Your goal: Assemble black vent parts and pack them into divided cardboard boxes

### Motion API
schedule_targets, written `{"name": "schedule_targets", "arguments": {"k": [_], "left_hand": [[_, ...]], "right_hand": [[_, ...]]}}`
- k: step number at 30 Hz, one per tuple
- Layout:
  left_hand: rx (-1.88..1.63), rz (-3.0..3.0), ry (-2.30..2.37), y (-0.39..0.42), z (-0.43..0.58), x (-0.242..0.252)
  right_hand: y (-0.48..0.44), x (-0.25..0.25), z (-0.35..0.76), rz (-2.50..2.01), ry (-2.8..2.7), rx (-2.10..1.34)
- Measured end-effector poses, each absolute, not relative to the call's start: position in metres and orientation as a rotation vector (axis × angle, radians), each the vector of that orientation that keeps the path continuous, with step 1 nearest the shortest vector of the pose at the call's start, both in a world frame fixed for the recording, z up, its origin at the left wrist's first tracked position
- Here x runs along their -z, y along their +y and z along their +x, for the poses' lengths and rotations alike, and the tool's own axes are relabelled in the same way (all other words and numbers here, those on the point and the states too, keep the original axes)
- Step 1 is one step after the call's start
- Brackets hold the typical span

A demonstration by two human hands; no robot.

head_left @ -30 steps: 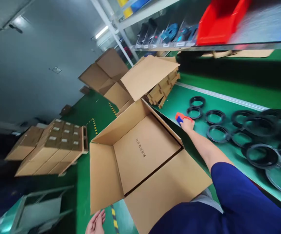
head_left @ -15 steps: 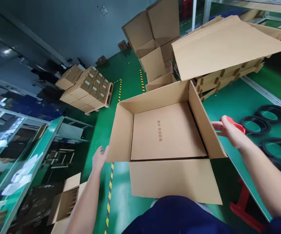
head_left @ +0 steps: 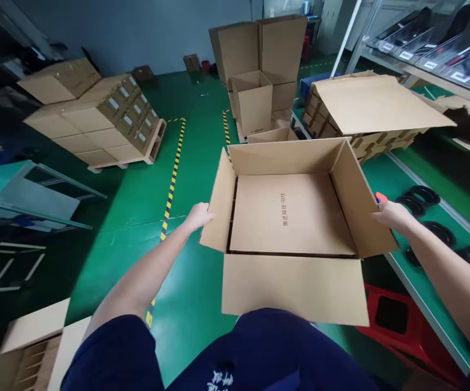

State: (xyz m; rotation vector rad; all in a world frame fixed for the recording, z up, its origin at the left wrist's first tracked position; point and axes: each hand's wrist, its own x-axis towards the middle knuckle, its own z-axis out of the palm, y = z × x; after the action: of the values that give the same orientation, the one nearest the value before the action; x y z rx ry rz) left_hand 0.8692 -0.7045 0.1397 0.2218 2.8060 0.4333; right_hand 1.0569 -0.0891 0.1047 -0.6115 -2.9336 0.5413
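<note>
An open cardboard box stands in front of me with all its flaps up or out and printed characters on its bare bottom. My left hand grips the outside of the left flap, fingers hidden behind the card. My right hand holds the outside of the right flap in the same way. A small red and blue object peeks out just behind my right hand, on the green bench; I cannot tell whether the hand touches it.
Black rings lie on the bench at right, beside a stack of flat cardboard. A red stool is under the bench. More open boxes stand ahead, a pallet of sealed cartons at left, shelving at right.
My view swung from the bench to the box. My right hand came off the bench to the right flap, and my left hand rose to the left flap.
</note>
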Motion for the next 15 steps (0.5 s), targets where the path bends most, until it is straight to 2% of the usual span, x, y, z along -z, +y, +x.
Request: {"name": "schedule_targets", "arguments": {"k": [5,8,11,12,15], "left_hand": [[-0.383,0.320,2.861,-0.720,0.859,-0.127],[-0.721,0.442,2.897,-0.695,0.873,-0.098],[-1.028,0.537,2.811,-0.638,0.907,-0.051],[-0.997,0.562,2.805,-0.615,0.920,-0.032],[-0.616,0.761,2.789,-0.559,0.952,0.024]], "right_hand": [[-0.138,-0.083,1.118,-0.887,-2.969,-0.481],[-0.188,-0.061,1.120,-0.799,-2.857,-0.664],[-0.266,-0.016,1.093,-0.652,-2.779,-0.789],[-0.294,0.004,1.082,-0.630,-2.823,-0.757],[-0.355,0.061,1.059,-0.519,-3.051,-0.526]]}}
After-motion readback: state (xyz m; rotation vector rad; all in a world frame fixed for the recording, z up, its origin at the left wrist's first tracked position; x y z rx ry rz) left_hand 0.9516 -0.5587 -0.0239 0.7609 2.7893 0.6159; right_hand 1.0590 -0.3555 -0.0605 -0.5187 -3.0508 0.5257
